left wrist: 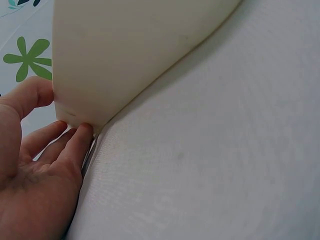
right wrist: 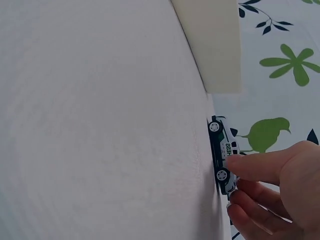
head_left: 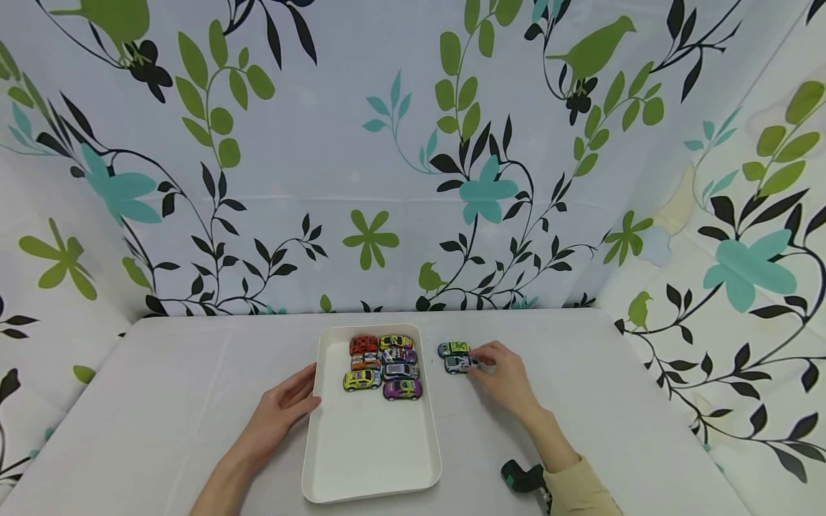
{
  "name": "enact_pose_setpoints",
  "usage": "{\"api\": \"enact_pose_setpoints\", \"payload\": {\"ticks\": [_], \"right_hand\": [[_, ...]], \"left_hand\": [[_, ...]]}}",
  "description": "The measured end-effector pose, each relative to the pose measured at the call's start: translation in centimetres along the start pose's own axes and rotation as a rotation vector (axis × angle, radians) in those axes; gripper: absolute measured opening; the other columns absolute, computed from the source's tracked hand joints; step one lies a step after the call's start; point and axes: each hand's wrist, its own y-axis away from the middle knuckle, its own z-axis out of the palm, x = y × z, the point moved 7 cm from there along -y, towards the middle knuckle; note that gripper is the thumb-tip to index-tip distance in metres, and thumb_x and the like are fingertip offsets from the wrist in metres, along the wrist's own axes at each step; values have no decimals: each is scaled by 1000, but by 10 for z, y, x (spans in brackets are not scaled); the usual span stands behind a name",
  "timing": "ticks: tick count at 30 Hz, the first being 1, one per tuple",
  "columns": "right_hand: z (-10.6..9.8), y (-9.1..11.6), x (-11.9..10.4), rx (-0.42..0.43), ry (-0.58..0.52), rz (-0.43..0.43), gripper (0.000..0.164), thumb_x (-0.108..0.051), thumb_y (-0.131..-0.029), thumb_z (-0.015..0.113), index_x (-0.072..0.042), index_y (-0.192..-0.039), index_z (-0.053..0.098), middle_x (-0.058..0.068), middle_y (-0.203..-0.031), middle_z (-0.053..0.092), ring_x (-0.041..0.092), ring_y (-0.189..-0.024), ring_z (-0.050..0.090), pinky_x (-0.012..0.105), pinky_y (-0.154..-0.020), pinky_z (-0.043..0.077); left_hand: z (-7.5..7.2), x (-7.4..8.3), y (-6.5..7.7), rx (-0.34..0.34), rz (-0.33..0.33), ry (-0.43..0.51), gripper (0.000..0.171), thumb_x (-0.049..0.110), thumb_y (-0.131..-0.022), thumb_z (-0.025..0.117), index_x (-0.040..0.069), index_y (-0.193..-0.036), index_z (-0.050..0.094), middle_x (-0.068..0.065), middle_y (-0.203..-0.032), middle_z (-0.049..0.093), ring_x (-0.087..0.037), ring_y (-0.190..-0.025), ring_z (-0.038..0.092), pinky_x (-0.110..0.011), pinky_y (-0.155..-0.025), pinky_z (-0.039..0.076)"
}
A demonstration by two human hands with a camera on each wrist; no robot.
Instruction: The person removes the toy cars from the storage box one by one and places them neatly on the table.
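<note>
A white tray [head_left: 371, 451] lies on the table, with several small toy cars, including a purple car [head_left: 402, 390] and a red car [head_left: 364, 345], in two columns at its far end. My left hand [head_left: 284, 408] holds the tray's left side, thumb at the rim and fingertips against the wall [left wrist: 100, 65]. To the right of the tray, my right hand [head_left: 503, 376] pinches a white-and-dark toy car [right wrist: 222, 155] between thumb and fingers, its wheels close to the tabletop. A green-and-yellow toy car [head_left: 454, 349] sits just behind it.
A white cloth covers the table [head_left: 161, 401]. A curtain [head_left: 413, 143] printed with leaves and birds hangs behind it and along both sides. Beside the right sleeve [head_left: 581, 491] is a dark green and black object [head_left: 523, 478].
</note>
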Motion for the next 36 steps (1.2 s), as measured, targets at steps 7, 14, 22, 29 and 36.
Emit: {"api": "enact_pose_setpoints", "payload": {"ticks": [7, 14, 22, 29, 36], "right_hand": [[4, 1, 4, -7, -5, 3, 23, 2, -78, 80, -5, -99, 75, 6, -101, 69, 22, -92, 67, 43, -83, 58], [0, 1, -9, 9, 2, -41, 25, 2, -78, 81, -3, -102, 74, 9, -105, 69, 31, -98, 67, 48, -86, 57], [3, 2, -30, -22, -17, -95, 30, -2, -77, 83, -3, -105, 75, 6, -106, 70, 27, -98, 68, 47, -86, 58], [10, 4, -49, -65, -19, -173, 32, -4, -77, 84, -4, -107, 74, 3, -107, 71, 22, -104, 68, 41, -93, 57], [16, 6, -71, -112, -21, -238, 33, -8, -80, 83, -3, -111, 73, 6, -113, 71, 25, -108, 67, 42, -95, 55]], "left_hand": [[0, 0, 0, 4, -5, 0, 70, 19, -97, 66, 6, -156, 31, -14, -163, 28, -28, -149, 29, -10, -99, 44], [0, 1, 1, 7, -4, -5, 70, 19, -97, 66, 7, -156, 31, -13, -163, 29, -27, -149, 29, -10, -99, 43], [0, 1, 1, 6, -9, -5, 70, 20, -97, 66, 7, -156, 31, -12, -163, 29, -27, -149, 29, -10, -100, 43], [0, 1, 0, 7, -14, -8, 70, 20, -97, 67, 8, -156, 31, -12, -163, 29, -26, -149, 29, -10, -99, 43], [0, 2, 0, 3, -6, 1, 70, 19, -97, 66, 7, -156, 32, -12, -163, 29, -26, -149, 29, -10, -99, 43]]}}
